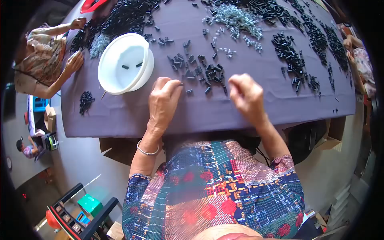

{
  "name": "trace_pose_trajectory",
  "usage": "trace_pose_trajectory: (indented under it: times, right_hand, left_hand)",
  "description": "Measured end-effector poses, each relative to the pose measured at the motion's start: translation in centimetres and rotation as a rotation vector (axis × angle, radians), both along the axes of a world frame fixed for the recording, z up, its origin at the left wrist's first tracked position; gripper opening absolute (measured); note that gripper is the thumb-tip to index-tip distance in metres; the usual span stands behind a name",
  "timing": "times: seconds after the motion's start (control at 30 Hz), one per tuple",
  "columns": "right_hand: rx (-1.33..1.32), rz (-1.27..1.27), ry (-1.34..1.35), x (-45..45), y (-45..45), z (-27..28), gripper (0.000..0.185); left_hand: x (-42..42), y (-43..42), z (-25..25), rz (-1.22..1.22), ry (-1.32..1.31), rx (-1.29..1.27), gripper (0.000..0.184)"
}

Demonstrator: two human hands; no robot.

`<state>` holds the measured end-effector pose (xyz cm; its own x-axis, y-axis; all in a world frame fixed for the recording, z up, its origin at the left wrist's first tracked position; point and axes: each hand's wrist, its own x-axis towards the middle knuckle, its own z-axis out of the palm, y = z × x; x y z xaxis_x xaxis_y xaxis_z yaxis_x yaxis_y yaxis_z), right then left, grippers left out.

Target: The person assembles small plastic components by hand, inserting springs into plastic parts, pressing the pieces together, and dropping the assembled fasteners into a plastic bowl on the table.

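My left hand (163,98) is closed in a pinch, with the dark tip of a small black cylindrical piece showing at its fingertips. It is just right of and below a white plastic tub (105,82). Inside the tub lie two small black pieces (125,67). My right hand (247,96) is also closed, its fingers pressed together and slightly blurred. What they hold, if anything, is hidden. Between and beyond my hands, loose black cylindrical pieces (214,73) are scattered on the grey-purple tablecloth (200,116).
Large heaps of black parts (128,18) and clear, pin-like pieces (236,20) cover the far side. Another black pile (289,54) lies to the right, a small black cluster (85,102) at left. Other people's hands (75,62) are at the left and right table edges.
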<state>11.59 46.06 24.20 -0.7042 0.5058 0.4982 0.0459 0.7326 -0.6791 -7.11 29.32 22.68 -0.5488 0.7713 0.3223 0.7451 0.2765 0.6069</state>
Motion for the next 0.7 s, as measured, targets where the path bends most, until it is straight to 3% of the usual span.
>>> trace_pose_trajectory:
  times: [0.1, 0.43, 0.7]
  right_hand:
    - [0.056, -0.158, -0.085, -1.1, 4.0, 0.0, 0.015]
    - [0.264, -0.038, -0.309, -2.6, 6.5, -1.6, 0.011]
    - [-0.302, -0.172, -0.129, 0.0, 5.2, 0.2, 0.008]
  left_hand:
    - [0.2, -0.2, 0.2, 0.004, -0.06, 0.043, 0.014]
    - [2.6, -1.3, 0.6, 0.015, -0.257, 0.147, 0.02]
    - [3.2, -1.3, -0.1, 0.037, -0.162, 0.123, 0.023]
